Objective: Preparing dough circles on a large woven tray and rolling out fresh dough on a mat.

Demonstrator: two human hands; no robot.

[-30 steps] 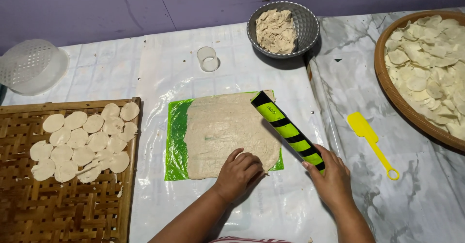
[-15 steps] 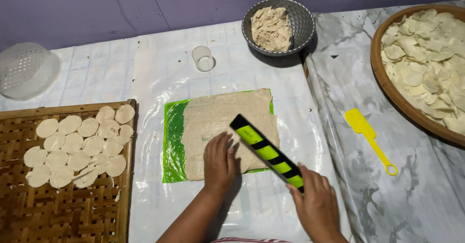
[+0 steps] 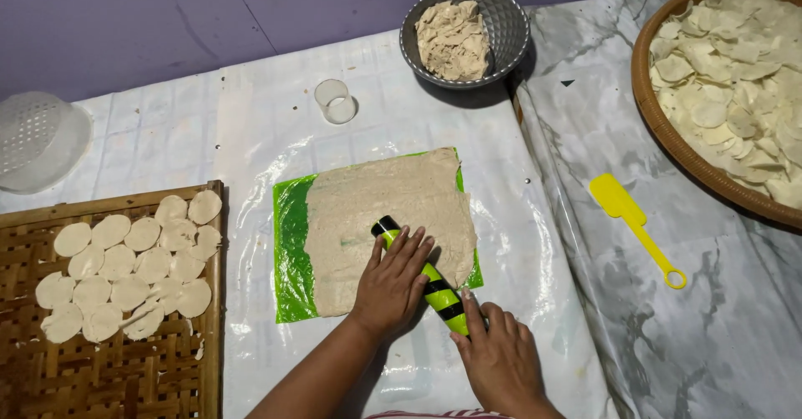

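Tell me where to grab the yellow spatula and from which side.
Grip the yellow spatula by its thin straight handle, near the ring end, coming from above. It lies flat on the marbled sheet, blade toward the far side, with free space all around the handle for the fingers.

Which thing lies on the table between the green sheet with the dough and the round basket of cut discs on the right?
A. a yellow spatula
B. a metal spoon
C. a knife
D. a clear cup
A: the yellow spatula lies on the marbled cover, between the green sheet and the round basket.
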